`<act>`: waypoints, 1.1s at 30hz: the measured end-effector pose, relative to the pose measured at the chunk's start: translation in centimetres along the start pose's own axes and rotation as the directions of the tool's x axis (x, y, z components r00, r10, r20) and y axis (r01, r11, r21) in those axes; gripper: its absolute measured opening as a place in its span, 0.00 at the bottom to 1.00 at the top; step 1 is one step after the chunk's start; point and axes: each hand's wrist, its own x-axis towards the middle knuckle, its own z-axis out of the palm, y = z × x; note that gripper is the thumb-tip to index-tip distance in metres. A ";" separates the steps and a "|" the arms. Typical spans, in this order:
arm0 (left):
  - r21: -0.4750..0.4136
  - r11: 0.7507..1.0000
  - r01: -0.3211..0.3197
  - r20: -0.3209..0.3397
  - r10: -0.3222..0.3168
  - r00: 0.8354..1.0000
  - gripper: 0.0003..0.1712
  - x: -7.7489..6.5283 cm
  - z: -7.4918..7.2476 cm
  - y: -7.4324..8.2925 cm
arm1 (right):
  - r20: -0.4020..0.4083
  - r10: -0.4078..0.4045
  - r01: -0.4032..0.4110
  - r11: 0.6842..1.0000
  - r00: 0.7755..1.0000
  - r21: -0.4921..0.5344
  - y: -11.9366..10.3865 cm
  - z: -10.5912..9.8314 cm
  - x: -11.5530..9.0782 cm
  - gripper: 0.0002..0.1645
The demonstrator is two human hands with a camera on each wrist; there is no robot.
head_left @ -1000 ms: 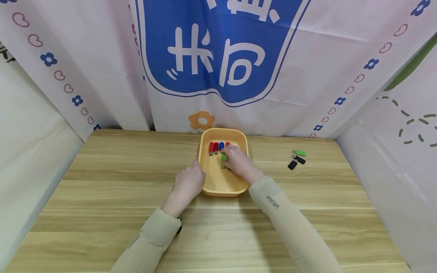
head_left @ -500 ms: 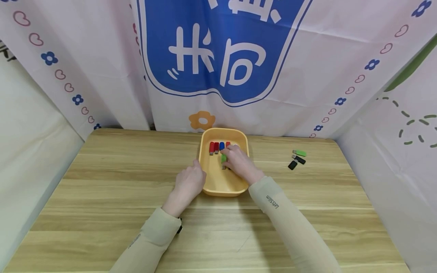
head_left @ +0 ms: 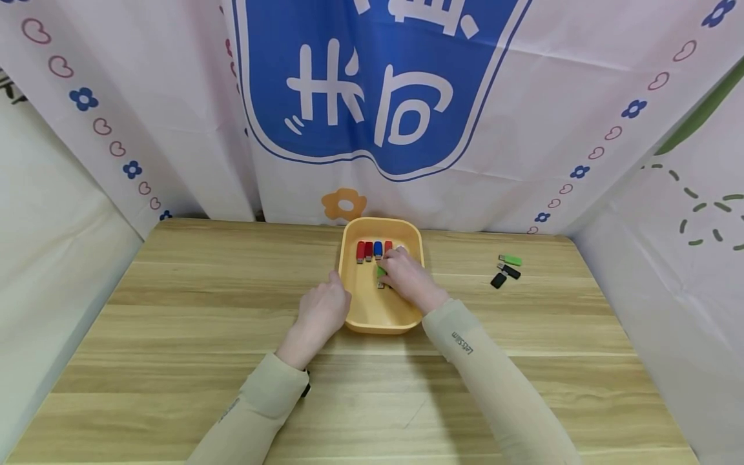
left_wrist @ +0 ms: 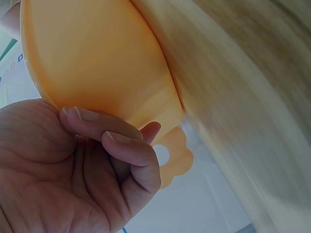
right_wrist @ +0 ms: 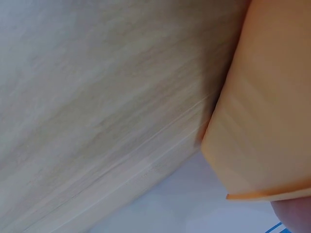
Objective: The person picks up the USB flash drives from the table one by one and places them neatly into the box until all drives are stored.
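Note:
A yellow plastic bin (head_left: 378,328) stands at the table's back edge. My left hand (head_left: 323,307) grips its left rim; in the left wrist view curled fingers (left_wrist: 131,150) lie against the outer wall. Reaching in over the right side, my right hand (head_left: 407,276) pinches a green USB flash drive (head_left: 380,274), metal plug toward me, low in the bin. Behind it runs a row of flash drives: a red one (head_left: 360,252), a dark red one (head_left: 369,251), a blue one (head_left: 378,250) and an orange-red one (head_left: 388,247). The right fingers hide part of this row.
On the wooden table (head_left: 203,303), right of the bin, lie a green flash drive (head_left: 511,260) and two black pieces, a flash drive (head_left: 511,272) and a shorter one (head_left: 498,281). A printed white curtain (head_left: 290,187) hangs right behind the table.
The right fingers have shifted the green flash drive very slightly inside the bin. The left hand and the bin stay in place.

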 end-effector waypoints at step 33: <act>0.012 1.000 -0.009 -0.026 0.009 1.000 0.15 -0.1 0.2 0.1 | -0.174 -0.030 0.056 0.988 0.984 0.147 0.4 -0.4 -0.4 0.15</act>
